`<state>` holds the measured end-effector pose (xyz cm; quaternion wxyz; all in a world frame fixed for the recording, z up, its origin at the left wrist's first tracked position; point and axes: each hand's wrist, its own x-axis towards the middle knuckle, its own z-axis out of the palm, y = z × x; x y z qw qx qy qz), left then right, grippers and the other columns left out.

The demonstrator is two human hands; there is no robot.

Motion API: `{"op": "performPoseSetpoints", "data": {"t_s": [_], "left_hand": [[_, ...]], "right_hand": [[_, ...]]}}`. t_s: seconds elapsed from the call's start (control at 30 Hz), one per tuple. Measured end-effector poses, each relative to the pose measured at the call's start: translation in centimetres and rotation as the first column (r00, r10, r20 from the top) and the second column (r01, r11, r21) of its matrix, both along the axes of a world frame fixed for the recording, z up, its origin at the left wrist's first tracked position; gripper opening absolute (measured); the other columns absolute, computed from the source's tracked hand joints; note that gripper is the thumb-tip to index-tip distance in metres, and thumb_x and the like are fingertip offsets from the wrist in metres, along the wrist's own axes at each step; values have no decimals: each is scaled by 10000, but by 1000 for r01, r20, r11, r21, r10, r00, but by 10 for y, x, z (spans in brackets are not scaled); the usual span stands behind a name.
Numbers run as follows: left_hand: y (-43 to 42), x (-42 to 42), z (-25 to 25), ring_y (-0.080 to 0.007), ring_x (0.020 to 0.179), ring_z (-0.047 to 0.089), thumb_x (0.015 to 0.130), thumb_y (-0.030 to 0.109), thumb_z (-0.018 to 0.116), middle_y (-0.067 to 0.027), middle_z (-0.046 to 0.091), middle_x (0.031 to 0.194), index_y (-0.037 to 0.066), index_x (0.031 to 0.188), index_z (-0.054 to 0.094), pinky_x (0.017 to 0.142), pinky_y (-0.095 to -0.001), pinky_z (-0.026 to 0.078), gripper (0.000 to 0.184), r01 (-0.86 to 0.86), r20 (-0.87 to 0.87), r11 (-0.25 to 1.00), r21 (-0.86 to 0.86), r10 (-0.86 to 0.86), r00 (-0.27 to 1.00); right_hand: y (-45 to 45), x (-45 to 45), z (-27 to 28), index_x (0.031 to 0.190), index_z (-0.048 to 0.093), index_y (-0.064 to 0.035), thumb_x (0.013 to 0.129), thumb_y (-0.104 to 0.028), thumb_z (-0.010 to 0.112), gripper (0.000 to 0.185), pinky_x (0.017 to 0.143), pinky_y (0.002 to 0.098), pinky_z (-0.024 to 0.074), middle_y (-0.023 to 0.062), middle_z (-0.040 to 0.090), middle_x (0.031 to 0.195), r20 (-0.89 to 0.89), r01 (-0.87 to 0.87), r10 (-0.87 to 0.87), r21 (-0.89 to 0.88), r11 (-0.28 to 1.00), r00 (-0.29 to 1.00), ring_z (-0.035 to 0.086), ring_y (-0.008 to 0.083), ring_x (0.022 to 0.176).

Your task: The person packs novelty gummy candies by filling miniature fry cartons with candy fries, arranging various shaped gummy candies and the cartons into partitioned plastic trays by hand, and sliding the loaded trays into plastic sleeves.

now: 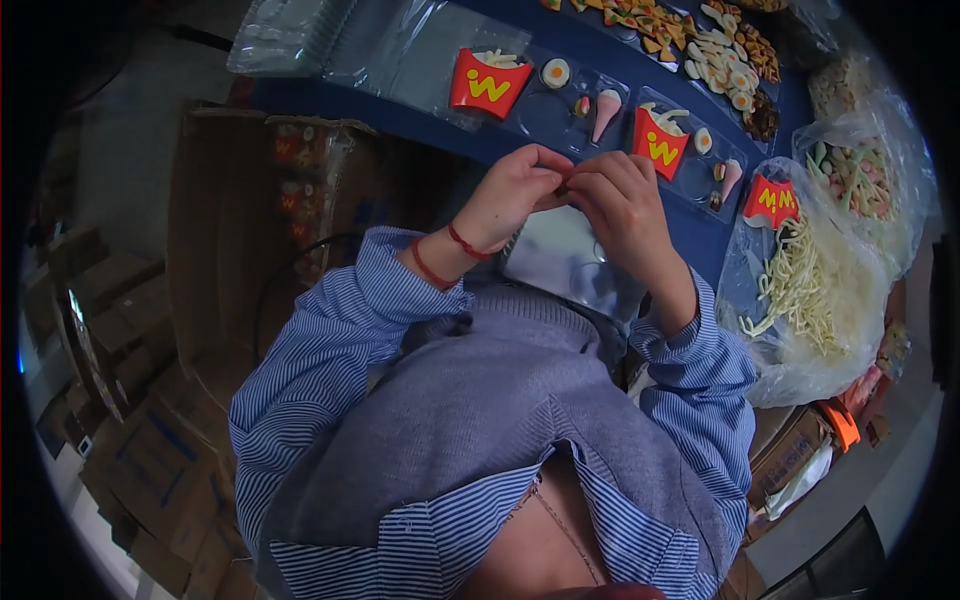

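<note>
My left hand (pixel 503 203), with red cords at the wrist, meets my right hand (pixel 625 208) above the near edge of the blue table (pixel 400 120). Thumbs and fingers of both are pinched together at the fingertips. Whatever lies between them is too small and hidden to make out. Just beyond my hands, a clear plastic tray (pixel 540 112) carries a red toy fries box (pixel 490 84), a toy egg (pixel 556 72) and a pink toy cone (pixel 606 113). To its right, another tray holds a second red fries box (pixel 659 143), an egg (pixel 703 140) and a cone (pixel 732 178).
Flattened red fries cartons (pixel 771 202) and a bag of pale toy fries (pixel 795 285) lie at the right. Small toy foods (pixel 722 70) are piled at the back. Stacked clear trays (pixel 290 38) stand back left. An open cardboard box (pixel 225 220) is at the left.
</note>
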<state>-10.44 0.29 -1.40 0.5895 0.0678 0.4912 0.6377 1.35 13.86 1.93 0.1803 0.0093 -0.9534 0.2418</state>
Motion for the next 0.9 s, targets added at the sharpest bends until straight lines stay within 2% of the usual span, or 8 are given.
{"op": "performPoseSetpoints", "data": {"t_s": [0.1, 0.27, 0.47, 0.6, 0.63, 0.67, 0.7, 0.9], "left_hand": [[-5, 1, 0, -175, 1051, 625, 959, 37, 517, -117, 622, 1118, -17, 1178, 513, 890, -272, 527, 226, 26, -103, 999, 38, -22, 994], [-10, 7, 16, -212, 1093, 633, 930, -42, 493, -199, 624, 1222, -20, 1294, 429, 919, -297, 496, 370, 139, -641, 990, 20, -94, 762], [-2, 19, 2, -293, 1158, 605, 924, -45, 461, -204, 516, 1369, 16, 1417, 309, 937, -344, 488, 520, 59, -790, 957, 283, 198, 580], [7, -6, 12, -319, 1167, 579, 878, -31, 528, -184, 534, 1328, 12, 1348, 417, 974, -373, 469, 484, 97, -846, 990, 106, 38, 532], [15, -18, 3, -317, 1143, 576, 847, -21, 559, -169, 561, 1259, 7, 1263, 490, 983, -384, 462, 422, 136, -978, 987, 90, 61, 200], [20, -26, -4, -315, 1120, 573, 816, -11, 591, -155, 588, 1191, 3, 1178, 563, 992, -395, 455, 363, 165, -984, 984, 60, 87, -157], [23, -30, -10, -315, 1120, 573, 816, -11, 591, -155, 588, 1191, 3, 1178, 563, 992, -395, 455, 363, 164, -983, 984, 63, 89, -161], [26, -36, -32, -309, 1043, 588, 774, 14, 639, -135, 610, 1058, 7, 972, 629, 964, -415, 462, 199, 220, -971, 967, 126, 166, -171]], "right_hand": [[-1, 1, 1, 934, 634, -53, 734, -46, 718, 217, 803, 355, 446, 80, 623, 991, 74, 5, -7, 30, 1000, 997, 604, 249, 896], [-14, 5, -5, 921, 656, -46, 736, -43, 734, 201, 726, 344, 470, 67, 624, 940, 34, 215, -213, -194, 957, 977, 608, 250, 883], [-19, 14, -9, 900, 668, -28, 724, -8, 752, 197, 721, 325, 500, 78, 631, 931, 50, 341, -354, -421, 841, 934, 619, 258, 884], [-12, -2, -25, 872, 664, -35, 713, -20, 760, 187, 727, 343, 476, 74, 633, 900, 71, 468, -511, -523, 712, 856, 608, 257, 879], [-8, -9, -32, 872, 664, -35, 713, -20, 760, 187, 727, 343, 476, 74, 633, 900, 67, 468, -513, -523, 713, 856, 608, 257, 879], [-5, -15, -40, 867, 664, -42, 721, -35, 755, 172, 739, 347, 452, 67, 632, 899, -14, 488, -519, -317, 813, 855, 598, 248, 874], [-4, -19, -45, 862, 663, -48, 730, -50, 750, 158, 752, 352, 427, 61, 631, 897, -96, 498, -505, -93, 862, 858, 588, 239, 869], [-15, -21, -50, 896, 670, -63, 769, -91, 707, 135, 797, 366, 378, 38, 616, 889, -181, 429, -403, 144, 892, 897, 571, 209, 854]]}}
